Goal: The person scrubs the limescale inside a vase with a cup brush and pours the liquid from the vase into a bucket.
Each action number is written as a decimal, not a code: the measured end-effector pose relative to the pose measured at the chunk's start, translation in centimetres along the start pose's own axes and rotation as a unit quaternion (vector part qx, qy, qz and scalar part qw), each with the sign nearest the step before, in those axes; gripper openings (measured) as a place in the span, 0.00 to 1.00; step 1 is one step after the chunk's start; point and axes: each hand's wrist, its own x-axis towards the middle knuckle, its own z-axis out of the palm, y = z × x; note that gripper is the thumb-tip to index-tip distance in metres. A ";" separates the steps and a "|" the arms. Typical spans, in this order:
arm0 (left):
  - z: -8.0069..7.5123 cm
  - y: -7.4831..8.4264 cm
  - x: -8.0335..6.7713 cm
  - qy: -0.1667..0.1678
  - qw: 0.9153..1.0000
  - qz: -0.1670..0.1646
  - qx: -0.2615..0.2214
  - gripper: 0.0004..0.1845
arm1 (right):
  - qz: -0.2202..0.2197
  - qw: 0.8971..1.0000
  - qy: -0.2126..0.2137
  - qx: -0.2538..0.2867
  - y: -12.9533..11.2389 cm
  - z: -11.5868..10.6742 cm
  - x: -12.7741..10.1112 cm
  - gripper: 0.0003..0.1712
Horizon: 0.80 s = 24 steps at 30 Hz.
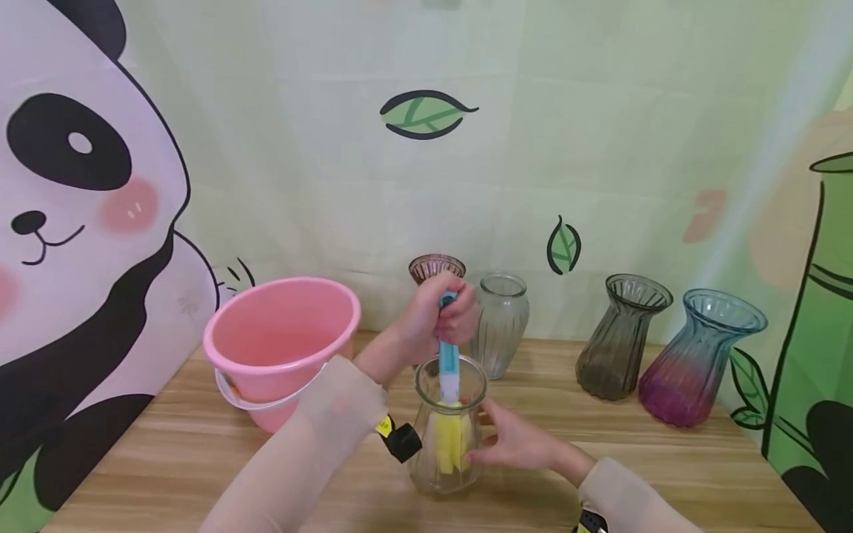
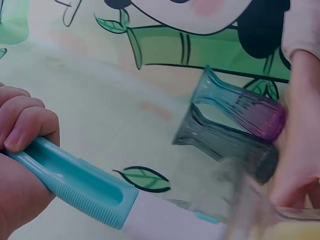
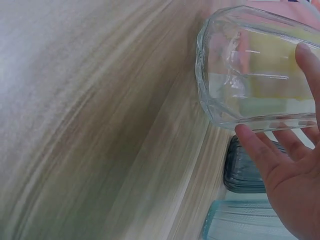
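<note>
Left hand (image 1: 436, 314) gripping brush (image 1: 449, 363) handle, sponge deep inside clear vase (image 1: 446, 437) at table (image 1: 166, 459) front. Right hand (image 1: 516, 440) open, fingers steadying vase side. I'd scrub vertically, keeping vase braced.

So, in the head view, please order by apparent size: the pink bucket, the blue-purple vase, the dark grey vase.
1. pink bucket, clearly the largest.
2. blue-purple vase.
3. dark grey vase; it looks only slightly smaller than the blue-purple one and stands a little farther back, so these two are unsure.
</note>
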 end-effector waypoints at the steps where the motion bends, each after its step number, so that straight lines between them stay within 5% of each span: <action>1: 0.1 0.3 0.1 0.001 1.000 0.002 0.003 0.21 | 0.000 1.000 0.002 0.001 0.0 0.1 0.0 0.44; 13: 1.4 6.4 1.4 -0.024 0.997 0.067 0.030 0.20 | -0.005 1.000 0.020 -0.004 0.2 0.3 -0.1 0.44; 18: 1.4 5.5 0.9 -0.016 0.998 0.052 0.035 0.21 | -0.012 1.000 0.027 0.000 0.2 0.4 -0.1 0.44; 24: 0.4 1.7 -0.1 0.018 0.999 0.037 0.012 0.21 | -0.020 0.999 0.029 0.000 0.3 0.5 -0.1 0.44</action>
